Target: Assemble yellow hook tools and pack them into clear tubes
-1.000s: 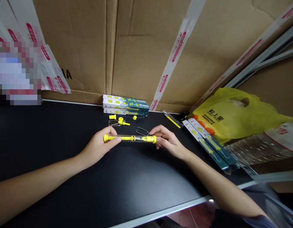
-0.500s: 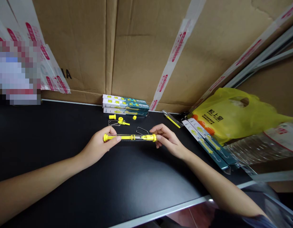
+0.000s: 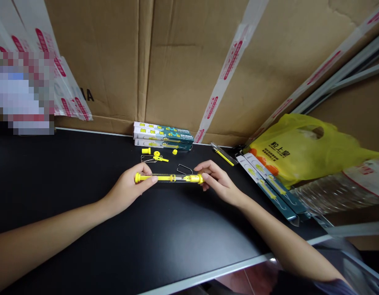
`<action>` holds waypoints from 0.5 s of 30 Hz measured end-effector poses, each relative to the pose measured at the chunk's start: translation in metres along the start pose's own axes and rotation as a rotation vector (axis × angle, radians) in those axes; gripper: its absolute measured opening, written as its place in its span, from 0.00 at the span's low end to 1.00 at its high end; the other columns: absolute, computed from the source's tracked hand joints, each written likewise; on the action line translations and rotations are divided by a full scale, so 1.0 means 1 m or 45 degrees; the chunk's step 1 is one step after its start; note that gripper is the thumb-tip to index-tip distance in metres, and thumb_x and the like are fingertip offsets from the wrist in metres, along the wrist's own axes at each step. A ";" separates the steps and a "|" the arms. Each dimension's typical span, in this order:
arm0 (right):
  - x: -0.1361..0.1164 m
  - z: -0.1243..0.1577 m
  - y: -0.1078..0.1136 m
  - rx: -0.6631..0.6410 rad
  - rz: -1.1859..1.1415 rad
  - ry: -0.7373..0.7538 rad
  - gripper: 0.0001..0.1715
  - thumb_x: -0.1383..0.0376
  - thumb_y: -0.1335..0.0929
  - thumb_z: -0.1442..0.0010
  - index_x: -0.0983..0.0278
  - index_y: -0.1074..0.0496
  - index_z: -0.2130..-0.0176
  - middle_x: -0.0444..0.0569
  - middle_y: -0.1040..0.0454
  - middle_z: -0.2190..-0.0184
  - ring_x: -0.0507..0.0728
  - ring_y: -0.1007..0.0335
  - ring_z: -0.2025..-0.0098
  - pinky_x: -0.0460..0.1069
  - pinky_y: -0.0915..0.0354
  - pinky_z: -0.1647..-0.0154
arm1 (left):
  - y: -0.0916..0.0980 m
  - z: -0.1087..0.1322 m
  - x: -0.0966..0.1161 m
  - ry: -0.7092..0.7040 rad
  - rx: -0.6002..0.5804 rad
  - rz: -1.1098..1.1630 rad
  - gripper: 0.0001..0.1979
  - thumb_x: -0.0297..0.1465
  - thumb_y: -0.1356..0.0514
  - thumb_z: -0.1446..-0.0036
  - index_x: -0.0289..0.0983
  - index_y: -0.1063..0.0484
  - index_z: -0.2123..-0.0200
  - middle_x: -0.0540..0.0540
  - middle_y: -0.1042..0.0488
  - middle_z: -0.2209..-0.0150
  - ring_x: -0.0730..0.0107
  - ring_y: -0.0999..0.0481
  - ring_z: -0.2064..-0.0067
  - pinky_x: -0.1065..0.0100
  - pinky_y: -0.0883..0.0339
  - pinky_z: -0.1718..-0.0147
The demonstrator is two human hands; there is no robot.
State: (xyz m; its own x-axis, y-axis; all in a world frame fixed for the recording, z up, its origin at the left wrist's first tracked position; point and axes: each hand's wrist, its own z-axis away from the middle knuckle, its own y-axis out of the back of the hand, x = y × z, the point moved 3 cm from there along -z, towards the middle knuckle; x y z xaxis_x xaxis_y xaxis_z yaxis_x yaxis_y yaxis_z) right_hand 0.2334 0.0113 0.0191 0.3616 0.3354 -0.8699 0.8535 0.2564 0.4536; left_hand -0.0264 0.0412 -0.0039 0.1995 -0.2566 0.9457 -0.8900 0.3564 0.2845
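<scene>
A clear-tubed spring scale (image 3: 180, 178) with yellow ends and a yellow inner rod lies level between my hands, just above the black tabletop. My left hand (image 3: 134, 183) is closed around its left part, the thumb lying along the tube. At the other end, my right hand (image 3: 218, 182) pinches the yellow end cap between thumb and fingers; some of those fingertips are hidden. Just beyond the tube rests a bent metal wire hook (image 3: 185, 169). Farther back are a yellow cap (image 3: 145, 151), a small yellow piece (image 3: 174, 152) and a yellow part with metal hooks (image 3: 160, 159).
Several printed boxes (image 3: 163, 137) are stacked against the cardboard wall. A packaged yellow rod (image 3: 223, 155) lies right of them. Two more boxes (image 3: 268, 184), a yellow plastic bag (image 3: 297, 147) and a clear ribbed container (image 3: 327, 190) crowd the right edge of the black table (image 3: 146, 246).
</scene>
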 end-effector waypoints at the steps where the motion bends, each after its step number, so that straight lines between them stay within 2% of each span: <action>1: 0.000 0.000 0.000 0.002 0.008 0.007 0.13 0.57 0.39 0.33 0.62 0.36 0.53 0.44 0.35 0.70 0.49 0.36 0.71 0.43 0.34 0.73 | 0.000 0.000 0.000 0.001 -0.002 0.002 0.13 0.39 0.43 0.42 0.38 0.40 0.71 0.57 0.42 0.79 0.77 0.43 0.77 0.73 0.48 0.77; 7: -0.002 -0.002 0.001 0.048 0.047 0.047 0.13 0.56 0.38 0.34 0.61 0.35 0.54 0.45 0.37 0.65 0.50 0.38 0.70 0.44 0.32 0.73 | 0.000 0.000 0.000 0.011 -0.007 0.012 0.13 0.40 0.43 0.42 0.38 0.40 0.71 0.57 0.42 0.80 0.77 0.42 0.78 0.73 0.48 0.77; 15: 0.000 -0.003 -0.001 0.039 0.020 0.024 0.13 0.57 0.38 0.34 0.61 0.36 0.53 0.45 0.37 0.67 0.50 0.37 0.69 0.44 0.32 0.73 | 0.000 -0.001 -0.001 0.005 -0.009 -0.004 0.13 0.40 0.42 0.43 0.38 0.39 0.72 0.57 0.42 0.79 0.77 0.42 0.77 0.72 0.47 0.77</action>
State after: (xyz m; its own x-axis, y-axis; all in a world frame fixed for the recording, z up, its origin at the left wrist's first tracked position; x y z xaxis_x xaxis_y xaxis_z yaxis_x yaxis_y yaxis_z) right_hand 0.2310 0.0134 0.0194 0.3685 0.3563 -0.8586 0.8589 0.2229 0.4611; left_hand -0.0265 0.0419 -0.0043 0.2038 -0.2545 0.9454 -0.8864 0.3621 0.2885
